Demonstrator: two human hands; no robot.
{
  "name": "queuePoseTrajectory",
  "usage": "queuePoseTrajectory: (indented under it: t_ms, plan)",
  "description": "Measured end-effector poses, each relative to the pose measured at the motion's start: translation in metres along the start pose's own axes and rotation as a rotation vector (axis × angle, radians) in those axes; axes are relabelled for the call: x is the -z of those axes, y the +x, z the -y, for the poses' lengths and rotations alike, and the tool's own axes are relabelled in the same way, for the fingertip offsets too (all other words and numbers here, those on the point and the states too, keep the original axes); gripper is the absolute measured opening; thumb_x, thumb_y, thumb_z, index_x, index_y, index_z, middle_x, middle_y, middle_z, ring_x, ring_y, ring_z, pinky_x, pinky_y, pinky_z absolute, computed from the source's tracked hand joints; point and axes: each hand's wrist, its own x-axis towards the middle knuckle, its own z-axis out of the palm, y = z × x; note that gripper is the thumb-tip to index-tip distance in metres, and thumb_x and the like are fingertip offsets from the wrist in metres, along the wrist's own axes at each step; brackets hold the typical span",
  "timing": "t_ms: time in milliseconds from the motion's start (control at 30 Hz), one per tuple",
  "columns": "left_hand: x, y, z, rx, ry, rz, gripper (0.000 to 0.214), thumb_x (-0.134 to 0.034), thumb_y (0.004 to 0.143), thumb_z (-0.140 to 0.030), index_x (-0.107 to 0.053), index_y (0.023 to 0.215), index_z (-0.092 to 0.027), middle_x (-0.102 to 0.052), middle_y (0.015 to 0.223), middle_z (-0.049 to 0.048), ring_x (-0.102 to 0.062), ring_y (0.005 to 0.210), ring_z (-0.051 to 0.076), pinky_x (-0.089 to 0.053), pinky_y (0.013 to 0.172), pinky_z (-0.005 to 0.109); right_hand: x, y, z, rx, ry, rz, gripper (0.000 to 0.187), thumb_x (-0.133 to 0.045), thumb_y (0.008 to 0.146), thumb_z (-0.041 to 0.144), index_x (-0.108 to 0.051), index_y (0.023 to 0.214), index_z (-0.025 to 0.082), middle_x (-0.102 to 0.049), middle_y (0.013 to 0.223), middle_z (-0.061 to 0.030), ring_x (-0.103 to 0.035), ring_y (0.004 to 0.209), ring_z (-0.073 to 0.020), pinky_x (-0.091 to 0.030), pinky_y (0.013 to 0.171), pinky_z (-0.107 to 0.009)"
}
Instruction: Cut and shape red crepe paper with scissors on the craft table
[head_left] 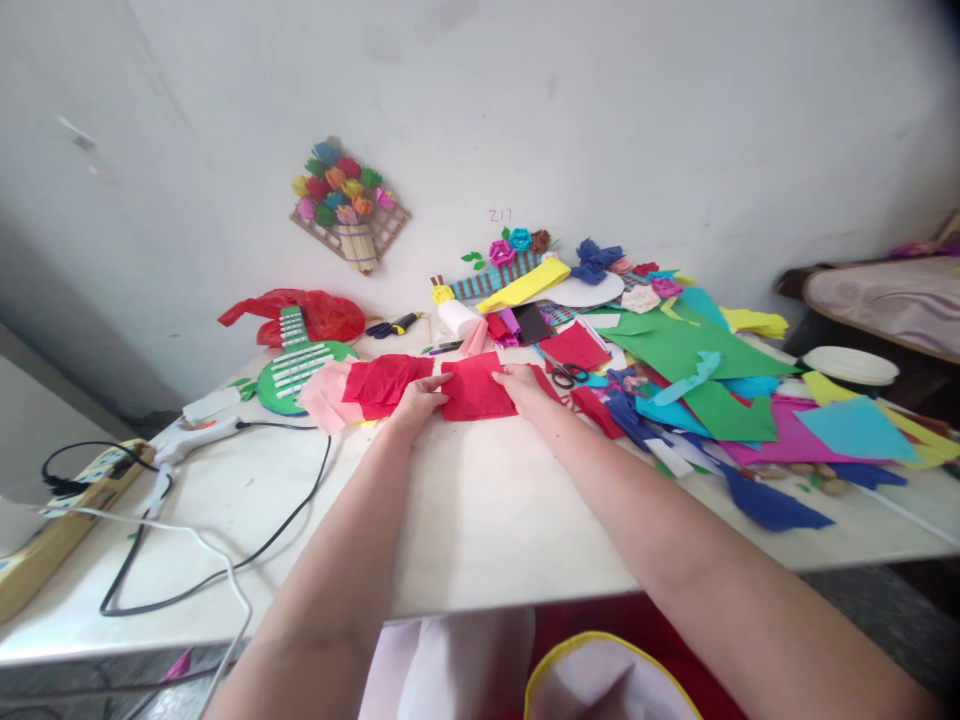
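Note:
A red crepe paper piece (478, 392) lies in front of me on the white table, roughly square. My left hand (421, 403) pinches its left edge between thumb and fingers. At the upper right edge, my right hand (521, 382) grips the same piece, fingers partly hidden. Left of my left hand lies a crumpled red sheet (386, 382), partly over a pale pink sheet (326, 392). Black-handled scissors (568, 374) rest just right of my right hand, close to another red sheet (576, 347).
Coloured paper scraps (697, 350) pile up on the right. At left are a glue gun (199, 437) with its black cable, a power strip (75, 520) and a green guitar-shaped craft (300, 370). Behind are pliers (394, 325) and a red plastic bag (315, 315).

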Motion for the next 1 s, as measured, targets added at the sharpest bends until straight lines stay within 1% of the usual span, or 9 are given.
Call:
queuePoseTrajectory:
  t_ms: [167, 300, 433, 600, 700, 833, 900, 1000]
  plan:
    - [-0.002, 0.000, -0.002, 0.024, 0.003, -0.027, 0.064, -0.066, 0.047, -0.011, -0.060, 0.111, -0.010, -0.063, 0.065, 0.0022, -0.047, 0.047, 0.007, -0.037, 0.049, 0.020, 0.002, 0.000, 0.000, 0.068, -0.208, 0.000, 0.013, -0.057, 0.066, 0.027, -0.063, 0.071, 0.016, -0.062, 0.065, 0.0003, -0.056, 0.061, -0.0121, -0.041, 0.058, -0.020]
    - [-0.002, 0.000, -0.001, 0.015, 0.016, -0.039, 0.062, -0.065, 0.048, -0.010, -0.060, 0.110, -0.009, -0.061, 0.061, 0.0018, -0.045, 0.046, 0.006, -0.035, 0.047, 0.019, 0.006, -0.001, 0.003, 0.074, -0.285, -0.051, 0.009, -0.061, 0.063, 0.021, -0.063, 0.071, 0.017, -0.064, 0.070, -0.0009, -0.058, 0.068, -0.0130, -0.042, 0.066, -0.021]
    - [-0.001, 0.002, 0.000, 0.013, 0.038, -0.046, 0.061, -0.062, 0.049, -0.008, -0.060, 0.110, -0.009, -0.058, 0.055, -0.0003, -0.042, 0.043, 0.005, -0.032, 0.043, 0.018, 0.009, -0.003, 0.006, 0.118, -0.345, -0.046, 0.026, -0.062, 0.062, 0.016, -0.063, 0.087, 0.017, -0.064, 0.078, -0.0018, -0.058, 0.073, -0.0127, -0.042, 0.069, -0.022]
    - [-0.002, 0.001, -0.004, 0.032, 0.069, -0.058, 0.061, -0.063, 0.050, -0.008, -0.060, 0.111, -0.009, -0.053, 0.049, -0.0031, -0.040, 0.040, 0.004, -0.031, 0.041, 0.017, 0.011, -0.006, 0.007, 0.193, -0.416, -0.037, 0.043, -0.060, 0.066, 0.013, -0.057, 0.108, 0.018, -0.063, 0.076, -0.0017, -0.058, 0.072, -0.0132, -0.043, 0.067, -0.022]
    - [-0.003, -0.002, -0.008, 0.044, 0.067, -0.045, 0.063, -0.064, 0.050, -0.008, -0.059, 0.112, -0.009, -0.054, 0.049, -0.0032, -0.044, 0.042, 0.005, -0.033, 0.043, 0.017, 0.010, -0.007, 0.007, 0.277, -0.524, -0.018, 0.046, -0.058, 0.069, 0.014, -0.054, 0.114, 0.022, -0.064, 0.082, -0.0024, -0.058, 0.078, -0.0144, -0.043, 0.072, -0.023]
    - [-0.001, -0.003, -0.008, 0.053, 0.042, 0.000, 0.065, -0.065, 0.050, -0.009, -0.056, 0.115, -0.009, -0.060, 0.059, -0.0002, -0.053, 0.052, 0.009, -0.041, 0.052, 0.020, 0.011, -0.012, 0.009, 0.325, -0.701, 0.036, 0.048, -0.051, 0.075, 0.016, -0.048, 0.122, 0.023, -0.064, 0.094, -0.0060, -0.057, 0.087, -0.0176, -0.041, 0.077, -0.026]
    - [0.001, -0.002, -0.006, 0.048, 0.048, 0.020, 0.065, -0.067, 0.050, -0.010, -0.057, 0.114, -0.010, -0.061, 0.062, 0.0003, -0.053, 0.054, 0.009, -0.041, 0.054, 0.020, 0.011, -0.016, 0.011, 0.378, -0.770, 0.061, 0.050, -0.048, 0.077, 0.015, -0.043, 0.126, 0.023, -0.062, 0.101, -0.0078, -0.056, 0.092, -0.0191, -0.041, 0.080, -0.027]
    - [0.004, -0.001, -0.005, 0.032, 0.087, 0.037, 0.064, -0.068, 0.051, -0.012, -0.058, 0.113, -0.010, -0.058, 0.057, -0.0015, -0.050, 0.051, 0.008, -0.039, 0.052, 0.020, 0.013, -0.022, 0.016, 0.456, -0.866, 0.116, 0.050, -0.044, 0.079, 0.013, -0.041, 0.128, 0.023, -0.059, 0.109, -0.0093, -0.055, 0.097, -0.0201, -0.040, 0.081, -0.029]
